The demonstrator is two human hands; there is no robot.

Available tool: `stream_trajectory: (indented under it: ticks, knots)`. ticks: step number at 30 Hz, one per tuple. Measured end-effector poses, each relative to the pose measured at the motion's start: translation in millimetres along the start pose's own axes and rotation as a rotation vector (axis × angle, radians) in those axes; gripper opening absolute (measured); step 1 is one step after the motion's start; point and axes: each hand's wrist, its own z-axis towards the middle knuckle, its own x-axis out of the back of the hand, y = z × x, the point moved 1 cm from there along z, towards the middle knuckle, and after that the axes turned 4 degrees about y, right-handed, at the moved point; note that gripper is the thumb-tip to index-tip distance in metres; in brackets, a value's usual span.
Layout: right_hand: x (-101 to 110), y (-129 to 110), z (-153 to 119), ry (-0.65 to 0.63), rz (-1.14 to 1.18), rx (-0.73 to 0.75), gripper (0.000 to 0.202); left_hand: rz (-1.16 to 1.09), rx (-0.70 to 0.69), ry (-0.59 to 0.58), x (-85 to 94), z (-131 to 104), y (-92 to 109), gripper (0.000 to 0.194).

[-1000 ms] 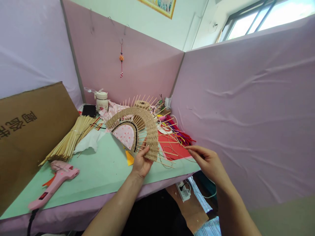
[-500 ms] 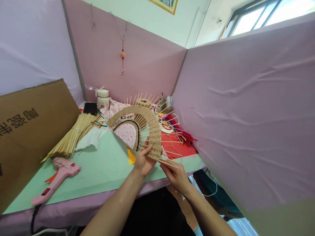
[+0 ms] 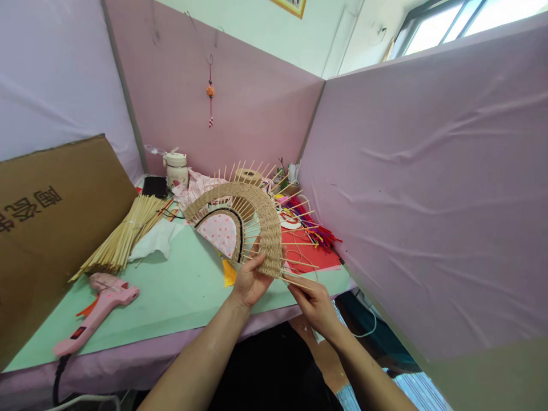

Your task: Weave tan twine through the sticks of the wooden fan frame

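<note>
Holding: the left hand (image 3: 249, 279) has the woven fan (image 3: 240, 222) up over the near edge of the bench (image 3: 171, 302), fingers clamped on the lower right end of the woven band, thumb on the face toward us.
Where the fan sits: upright in the air, arch on top, pink spotted centre to the left of the grip, bare sticks fanning out right and up.
Right hand: the right hand (image 3: 314, 302) comes in just below and right of the fan's corner, fingers pinched together on the lowest stick (image 3: 295, 281).
Key relation: that stick runs nearly level, slanting slightly down to the right, leaving the weave right at the left thumb, so both hands meet at one corner.
Nearer hand: the left is on the weave itself; the right is only at the stick's outer end.
Nearby: a thin cord (image 3: 299, 257) loops over the red sheet (image 3: 308, 251) behind.
</note>
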Motion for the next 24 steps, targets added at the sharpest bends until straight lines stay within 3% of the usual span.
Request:
stream_trajectory:
  ticks: [8,12,20,22,24]
  knots:
    - [-1,-2,-1,-0.034,0.008,-0.031,0.028,0.006,-0.014,0.065,1.2,0,0,0.062]
    - [11,-4,1,-0.05,0.004,-0.059,0.028,0.002,-0.035,0.114,1.8,3,-1,0.063]
    - [54,-15,19,0.02,0.181,-0.47,0.033,0.004,-0.048,0.139,1.1,3,-1,0.062]
    - [58,-23,23,0.062,0.22,-0.504,0.033,0.012,-0.045,0.133,0.0,3,0,0.063]
    - [61,-33,25,0.099,0.173,-0.444,0.03,0.019,-0.044,0.134,-0.5,2,0,0.064]
